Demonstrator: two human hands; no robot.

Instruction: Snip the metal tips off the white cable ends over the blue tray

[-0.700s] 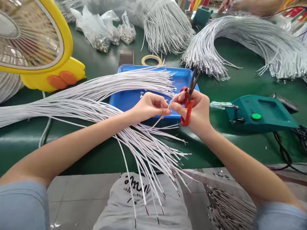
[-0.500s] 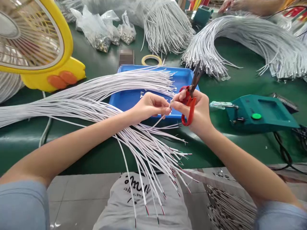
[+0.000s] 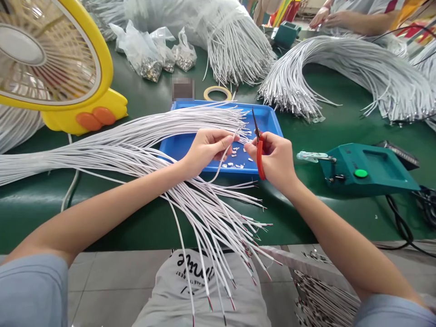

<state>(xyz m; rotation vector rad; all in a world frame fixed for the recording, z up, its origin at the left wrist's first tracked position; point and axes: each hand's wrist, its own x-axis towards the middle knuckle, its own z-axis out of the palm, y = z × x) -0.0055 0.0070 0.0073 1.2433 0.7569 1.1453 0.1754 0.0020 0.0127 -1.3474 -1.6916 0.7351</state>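
Note:
Pinched in my left hand is the end of a white cable, over the blue tray. My right hand is closed around red-handled scissors, their dark blades pointing up and away. A small gap separates the two hands. Small white scraps lie in the tray. One bundle of white cables rests across the tray; another bundle fans out under my left forearm, with coloured inner wires at several tips.
A yellow fan stands at left. Bags of small metal parts, a tape roll and large cable bundles lie farther back. A green machine sits at right. Another person's hands are at the far right.
My hands have moved apart, the right one away from the cable tip. The scissors have turned with the hand, blades now tilting left. The whole view has shifted slightly.

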